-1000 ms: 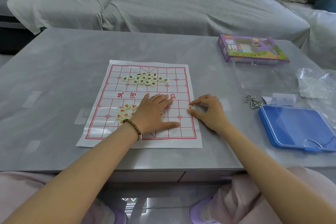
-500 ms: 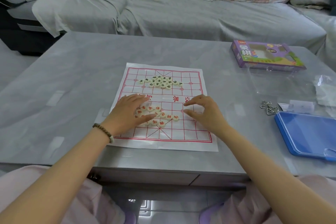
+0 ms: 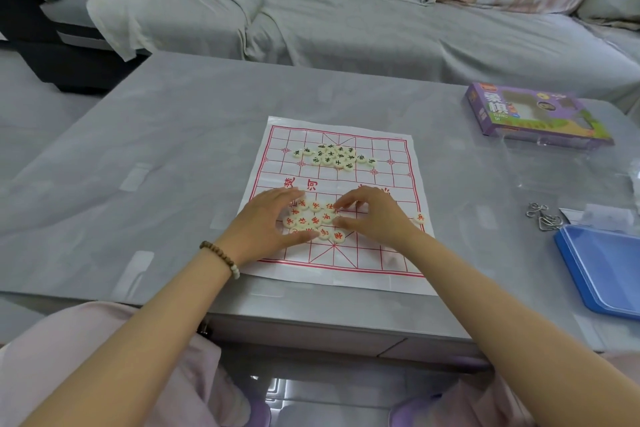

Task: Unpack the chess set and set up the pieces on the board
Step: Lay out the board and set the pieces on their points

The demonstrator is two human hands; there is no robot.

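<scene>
- The thin white paper board with a red grid (image 3: 381,263) lies mid-counter, close to the near edge of the grey counter (image 3: 173,149). It looks light and nothing pins it down, so a sideways sweep could drag or crease it and shift every piece.
- The left hand (image 3: 265,224) lies open, fingers straight, against the left side of the heap of cream round pieces lettered in red (image 3: 313,220). A firm push could scatter them over the grid lines or toward the near edge.
- The right hand (image 3: 375,220) arches over the heap's right side with curled fingers. I cannot tell whether it pinches a piece or only touches them.
- The discs look small and smooth, so a loose pinch could drop one, which might then roll off the counter.
- The cream round pieces lettered in black (image 3: 330,156) sit bunched on the far half, and a long reach could knock them.
- A single red-lettered piece (image 3: 420,218) sits at the board's right margin, where the right forearm could brush it.
- Pieces under both palms are hidden, so no count is possible, and most characters are too small to read.
- The blue plastic tray (image 3: 609,274) at the right edge is cut off by the frame.
</scene>
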